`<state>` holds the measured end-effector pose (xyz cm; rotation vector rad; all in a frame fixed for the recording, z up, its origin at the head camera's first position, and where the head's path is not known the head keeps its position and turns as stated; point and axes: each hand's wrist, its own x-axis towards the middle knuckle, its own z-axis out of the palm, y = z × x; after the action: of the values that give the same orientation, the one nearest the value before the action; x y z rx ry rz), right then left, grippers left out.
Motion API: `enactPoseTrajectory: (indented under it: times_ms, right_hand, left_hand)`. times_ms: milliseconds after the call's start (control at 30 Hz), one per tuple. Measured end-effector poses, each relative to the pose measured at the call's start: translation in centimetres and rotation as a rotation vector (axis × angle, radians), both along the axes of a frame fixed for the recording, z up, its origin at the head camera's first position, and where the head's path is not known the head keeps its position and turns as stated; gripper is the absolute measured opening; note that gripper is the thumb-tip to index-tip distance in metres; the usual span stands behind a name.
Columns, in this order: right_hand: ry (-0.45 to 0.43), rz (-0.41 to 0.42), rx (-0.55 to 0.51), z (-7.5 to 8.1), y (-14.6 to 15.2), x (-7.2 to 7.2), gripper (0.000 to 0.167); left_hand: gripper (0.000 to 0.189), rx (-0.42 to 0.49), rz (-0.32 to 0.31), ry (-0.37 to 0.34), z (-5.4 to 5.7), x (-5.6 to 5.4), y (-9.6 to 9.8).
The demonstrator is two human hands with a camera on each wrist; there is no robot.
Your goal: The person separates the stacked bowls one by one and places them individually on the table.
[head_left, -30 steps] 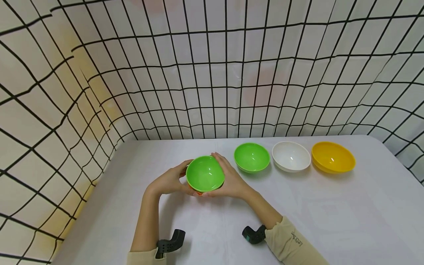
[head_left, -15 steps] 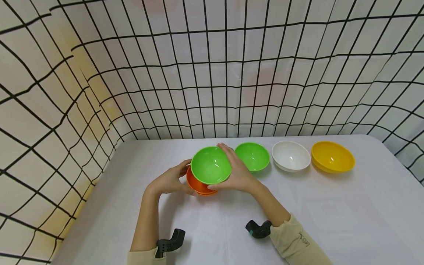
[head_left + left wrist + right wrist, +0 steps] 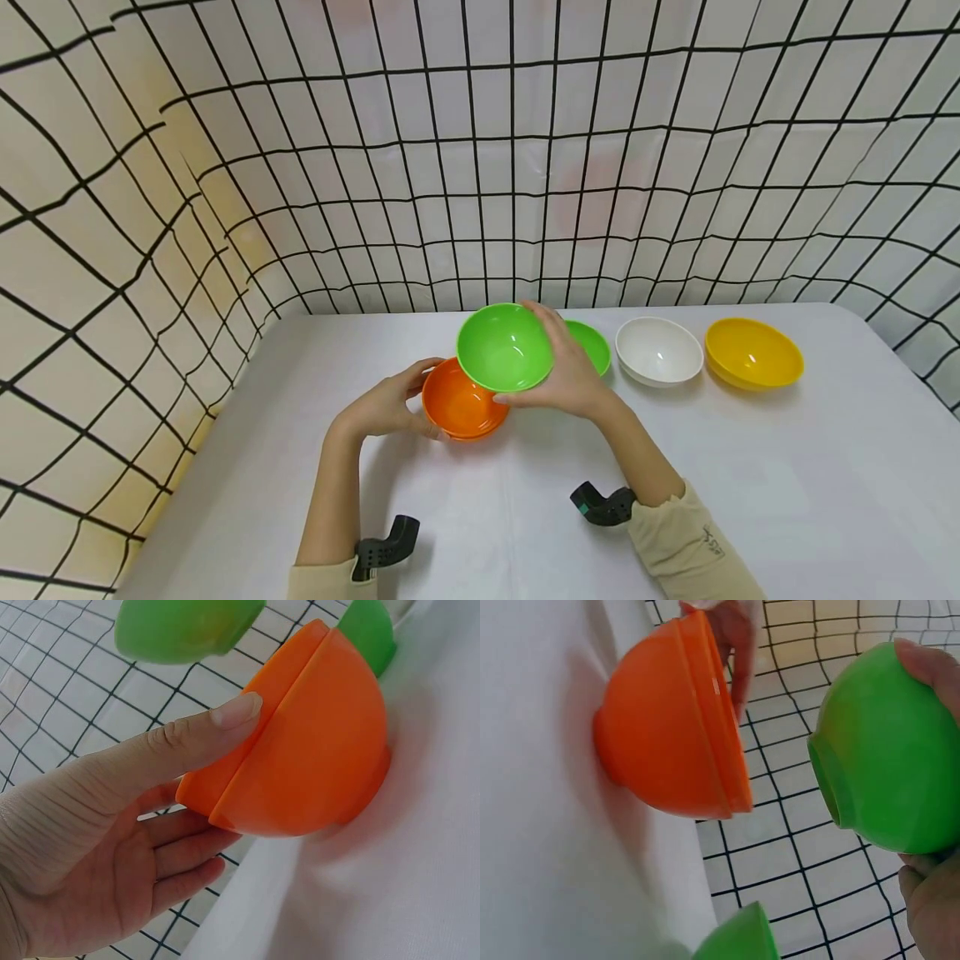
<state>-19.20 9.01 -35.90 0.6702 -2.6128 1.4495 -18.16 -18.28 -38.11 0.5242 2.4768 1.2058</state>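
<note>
Held green bowl (image 3: 504, 347): raised above the white table (image 3: 480, 517), clear of the orange bowls (image 3: 461, 406) in both wrist views.
Right hand (image 3: 566, 375): thumb and fingers gripping the held green bowl by its right side.
Orange bowls: two, nested, upright on the white table.
Left hand (image 3: 386, 406): thumb and fingers gripping the orange bowls from the left.
Second green bowl (image 3: 594, 345): on the table, partly hidden by the right hand.
White bowl (image 3: 660, 353): just right of it.
Yellow bowl (image 3: 753, 357): rightmost in the row.
</note>
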Motion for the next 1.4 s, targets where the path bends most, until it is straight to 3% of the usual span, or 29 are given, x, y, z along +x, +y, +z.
enactPoseTrajectory:
  times_ms: [200, 400, 867, 1400]
  right_hand:
    - [0.015, 0.012, -0.058, 1.0, 1.2, -0.2, 0.112]
    - [0.073, -0.037, -0.036, 2.1, 2.6, 0.1, 0.110]
    - [0.074, -0.116, -0.020, 4.1, 5.5, 1.1, 0.113]
    - [0.040, -0.128, 0.009, 4.0, 6.7, 1.4, 0.113]
  left_hand:
    - [0.093, -0.031, 0.009, 0.002, 0.2, 0.0, 0.0]
    - [0.094, -0.044, 0.016, -0.006, 0.2, 0.1, 0.1]
    - [0.094, -0.030, 0.013, -0.015, 0.1, -0.1, 0.2]
    - [0.095, -0.025, 0.018, -0.010, 0.0, 0.0, 0.1]
